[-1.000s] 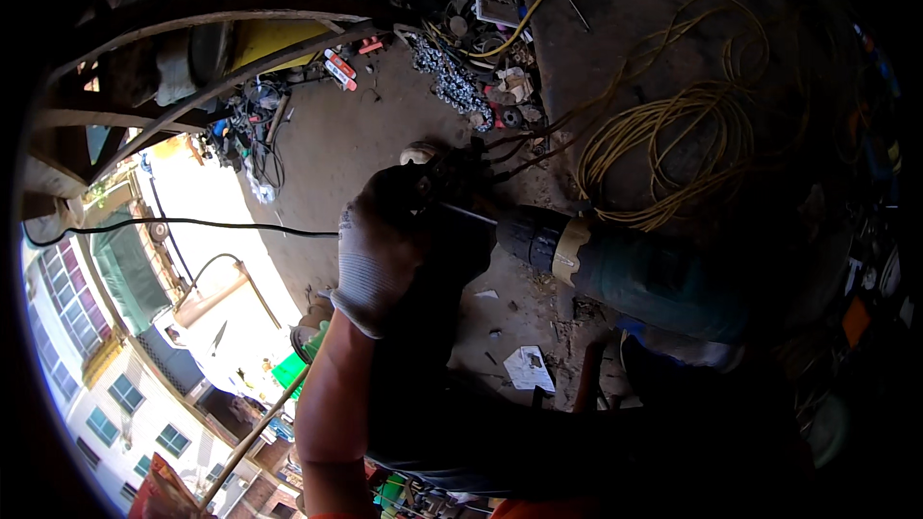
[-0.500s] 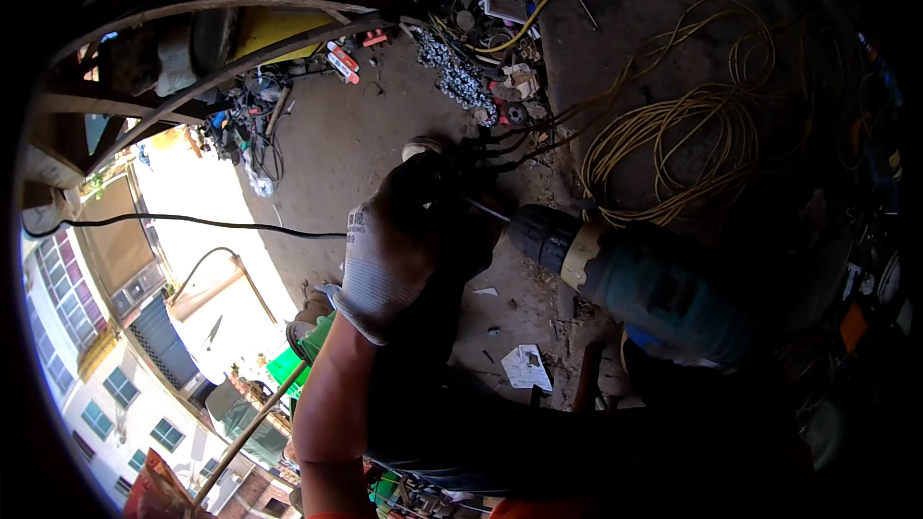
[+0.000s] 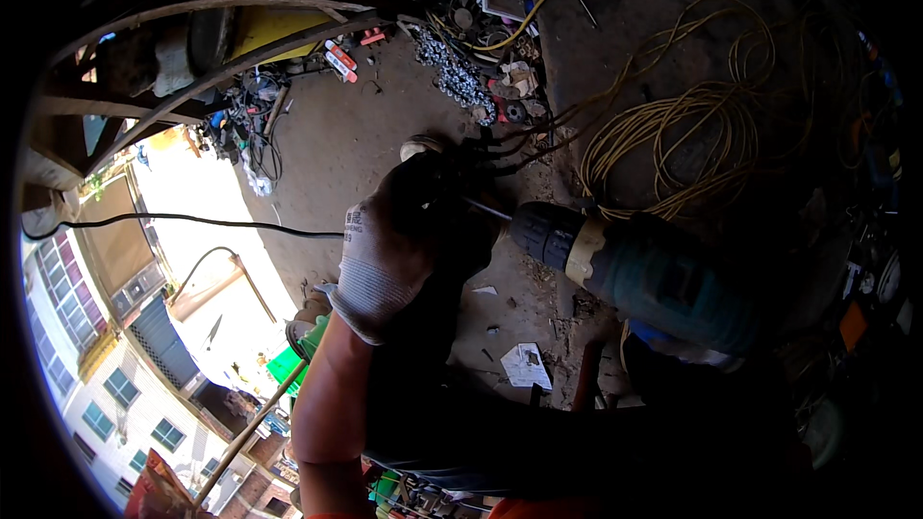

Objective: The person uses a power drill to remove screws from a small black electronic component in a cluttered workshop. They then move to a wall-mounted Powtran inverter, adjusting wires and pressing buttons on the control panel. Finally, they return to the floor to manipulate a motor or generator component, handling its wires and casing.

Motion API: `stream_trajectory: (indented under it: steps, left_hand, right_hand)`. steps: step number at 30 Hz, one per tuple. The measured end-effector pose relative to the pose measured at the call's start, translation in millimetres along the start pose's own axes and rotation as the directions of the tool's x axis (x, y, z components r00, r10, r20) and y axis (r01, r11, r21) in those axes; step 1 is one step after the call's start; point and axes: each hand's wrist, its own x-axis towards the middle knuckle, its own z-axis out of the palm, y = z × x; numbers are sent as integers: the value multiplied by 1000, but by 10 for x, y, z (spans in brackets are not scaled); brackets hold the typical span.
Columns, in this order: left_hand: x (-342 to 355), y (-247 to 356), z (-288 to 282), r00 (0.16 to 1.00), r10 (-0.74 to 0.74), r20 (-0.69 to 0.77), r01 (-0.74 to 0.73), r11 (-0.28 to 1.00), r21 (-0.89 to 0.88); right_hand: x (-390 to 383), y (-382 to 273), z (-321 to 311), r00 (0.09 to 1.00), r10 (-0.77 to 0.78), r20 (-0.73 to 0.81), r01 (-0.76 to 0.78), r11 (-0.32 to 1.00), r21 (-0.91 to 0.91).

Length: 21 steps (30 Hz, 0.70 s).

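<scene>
My left hand, in a pale knit glove, is closed on a dark part, too shadowed to make out, with several cables running from its upper right. A teal cordless drill with a black and tan front lies at the right, its thin bit pointing at that part; whether the tip touches is unclear. My right hand is mostly in shadow under the drill, closed around it. My dark-clothed leg and a light shoe show beneath the held part.
Coiled yellow cable lies on the concrete floor at right. A chain pile and scattered parts lie ahead. A black cable crosses to my left; curved frames stand upper left. A bright yard and building show beyond.
Compared with a second ago, the drill and bit sit slightly farther right, and the surroundings have shifted a little in view. My left hand keeps its hold on the dark part.
</scene>
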Motion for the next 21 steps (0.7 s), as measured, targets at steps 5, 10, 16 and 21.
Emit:
stream_trajectory:
  steps: [5,10,16,21]
  left_hand:
    - [3,12,-21,1000,-18,20,18,1000,17]
    - [14,54,-2,991,-133,-10,128,968,-214]
    - [3,2,2,995,-101,-6,98,976,-193]
    - [0,37,4,992,-125,13,125,972,-197]
  right_hand:
    - [-6,25,15,1000,-17,-8,17,1000,2]
    - [-10,47,27,999,-31,-19,31,1000,1]
    - [-31,63,33,999,-42,-25,42,999,-5]
    - [-44,71,35,998,-51,-23,51,999,-7]
